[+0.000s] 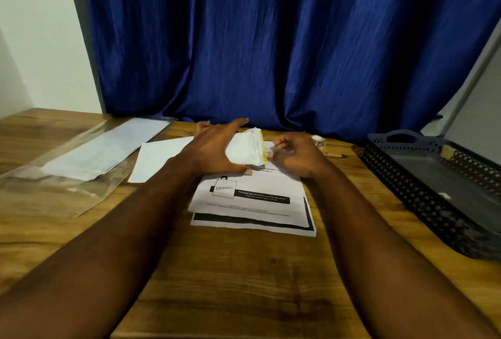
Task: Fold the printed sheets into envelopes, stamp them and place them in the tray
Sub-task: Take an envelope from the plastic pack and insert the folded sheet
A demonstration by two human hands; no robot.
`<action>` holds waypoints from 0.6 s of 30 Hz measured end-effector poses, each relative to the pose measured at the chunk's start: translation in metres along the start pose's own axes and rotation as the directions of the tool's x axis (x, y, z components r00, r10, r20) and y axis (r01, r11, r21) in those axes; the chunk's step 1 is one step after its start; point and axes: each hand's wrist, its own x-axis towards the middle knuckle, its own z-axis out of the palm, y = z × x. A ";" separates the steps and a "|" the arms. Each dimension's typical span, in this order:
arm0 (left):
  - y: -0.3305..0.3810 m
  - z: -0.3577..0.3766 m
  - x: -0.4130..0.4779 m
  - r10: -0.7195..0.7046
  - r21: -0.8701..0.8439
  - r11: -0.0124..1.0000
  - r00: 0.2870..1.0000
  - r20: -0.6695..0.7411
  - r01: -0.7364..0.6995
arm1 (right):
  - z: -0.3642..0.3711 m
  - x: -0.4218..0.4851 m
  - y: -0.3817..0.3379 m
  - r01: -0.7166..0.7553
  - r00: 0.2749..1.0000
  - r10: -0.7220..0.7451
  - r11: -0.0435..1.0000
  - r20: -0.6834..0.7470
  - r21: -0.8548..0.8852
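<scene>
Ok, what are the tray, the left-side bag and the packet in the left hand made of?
The tray: dark matte moulded plastic, with perforated lattice walls. The bag: clear glossy plastic film; wrinkles, glare, white paper showing through. The packet held by the left hand: white, yellow edge, faint sheen, probably plastic film; too blurred to be sure.

Printed sheet (252, 197) bore a boxed label reading "CONFIDENTIAL", a partly hidden heading ended in "order!", smaller lines were too blurred to read

Dim, warm indoor light; sheen on the curtain (284, 40) folds and plastic sleeve (67, 165). Soft focus throughout, wide-angle bowing at edges.
</scene>
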 end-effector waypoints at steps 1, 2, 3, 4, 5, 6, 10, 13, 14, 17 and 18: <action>-0.002 0.001 0.000 -0.007 -0.004 1.000 1.000 0.000 0.007 | 0.003 -0.003 0.000 0.021 0.996 -0.014 0.996 0.087 -0.082; -0.003 0.001 0.000 -0.014 -0.007 1.000 1.000 0.003 0.014 | 0.005 -0.005 -0.001 0.046 0.987 -0.023 0.989 0.159 -0.142; -0.004 0.001 0.000 -0.020 -0.011 1.000 1.000 0.009 0.020 | 0.006 -0.006 -0.003 0.066 0.976 -0.025 0.981 0.215 -0.184; -0.005 0.001 0.000 -0.024 -0.015 1.000 1.000 0.016 0.024 | 0.006 -0.005 -0.005 0.075 0.968 -0.018 0.972 0.249 -0.223; -0.006 0.002 0.000 -0.026 -0.021 0.999 0.999 0.021 0.027 | 0.006 -0.004 -0.006 0.080 0.965 -0.007 0.961 0.264 -0.265; -0.006 0.001 -0.001 -0.029 -0.028 0.999 0.999 0.023 0.029 | 0.007 -0.001 -0.006 0.075 0.965 0.008 0.950 0.263 -0.303; -0.006 0.004 -0.001 -0.027 -0.036 0.999 0.999 0.024 0.028 | 0.009 0.006 -0.005 0.091 0.969 -0.010 0.943 0.248 -0.320; -0.007 0.005 -0.001 -0.032 -0.030 0.999 0.999 0.030 0.033 | 0.006 0.007 -0.006 0.089 0.969 -0.025 0.963 0.245 -0.253; -0.008 0.005 -0.001 -0.036 -0.033 0.999 0.999 0.029 0.037 | 0.004 0.007 -0.007 0.072 0.972 -0.016 0.970 0.234 -0.233; -0.008 0.004 -0.002 -0.042 -0.051 0.998 0.999 0.028 0.043 | 0.001 0.008 -0.002 0.033 0.977 0.005 0.985 0.212 -0.172; -0.007 0.003 -0.002 -0.042 -0.051 0.998 0.999 0.028 0.043 | -0.001 0.008 -0.001 0.038 0.977 -0.004 0.987 0.214 -0.154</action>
